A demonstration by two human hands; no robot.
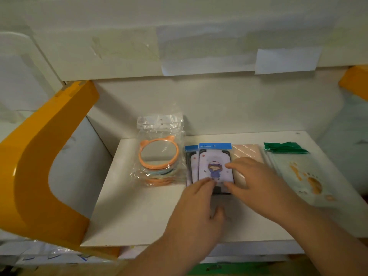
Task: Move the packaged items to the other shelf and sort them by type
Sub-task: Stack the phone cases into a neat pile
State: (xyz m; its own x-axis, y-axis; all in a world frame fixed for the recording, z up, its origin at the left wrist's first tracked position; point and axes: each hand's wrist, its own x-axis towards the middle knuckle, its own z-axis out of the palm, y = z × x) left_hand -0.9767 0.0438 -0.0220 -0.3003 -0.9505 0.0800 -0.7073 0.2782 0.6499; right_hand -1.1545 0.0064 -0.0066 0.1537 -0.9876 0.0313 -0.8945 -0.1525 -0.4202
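Shelf (139,216) already held four sorted groups. My left hand (196,206) and right hand (256,184), fingers spread flat, pressed the cartoon pack (215,166); more possibly left below.

One view was supplied, taken by a wide-angle camera worn on the person's head. It faced forward and steeply downward onto a white shelf (139,216), at close range. Both hands entered from the lower edge, the left hand (196,204) and right hand (256,186) meeting near frame centre. The wall behind the shelf filled the upper half. An orange bracket (35,166) bounded the left side, and straight edges bowed toward the frame borders. No second view existed for overlap.
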